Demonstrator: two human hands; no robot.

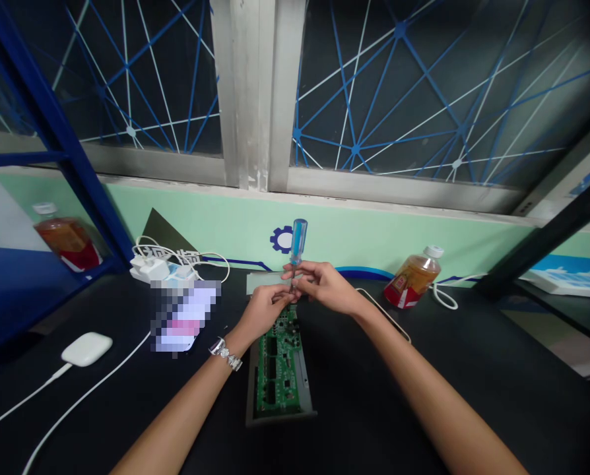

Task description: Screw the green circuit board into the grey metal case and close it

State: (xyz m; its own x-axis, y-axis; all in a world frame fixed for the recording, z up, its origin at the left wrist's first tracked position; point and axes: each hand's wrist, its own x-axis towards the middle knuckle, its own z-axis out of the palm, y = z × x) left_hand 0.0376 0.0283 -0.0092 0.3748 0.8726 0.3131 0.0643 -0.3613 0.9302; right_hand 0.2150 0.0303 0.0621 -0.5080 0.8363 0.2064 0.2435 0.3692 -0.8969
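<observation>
A green circuit board (278, 369) lies in a grey housing (305, 389) on the black table. Above its far end stands a screwdriver (298, 239) with a clear blue handle, upright, its shaft pointing down. My right hand (327, 285) pinches the shaft just below the handle. Close to the screwdriver's lower end, my left hand (269, 305) has its fingers pressed together over the board's far end. The tip and whatever lies beneath the left fingers are hidden. A pale flat piece (260, 282) lies behind the left hand.
A phone (189, 320), partly pixelated, lies left of the board near a power strip (161, 272) with cables. Farther left is a white charging case (87, 348) on a cord. Bottles of amber drink stand at right (414, 277) and far left (67, 237).
</observation>
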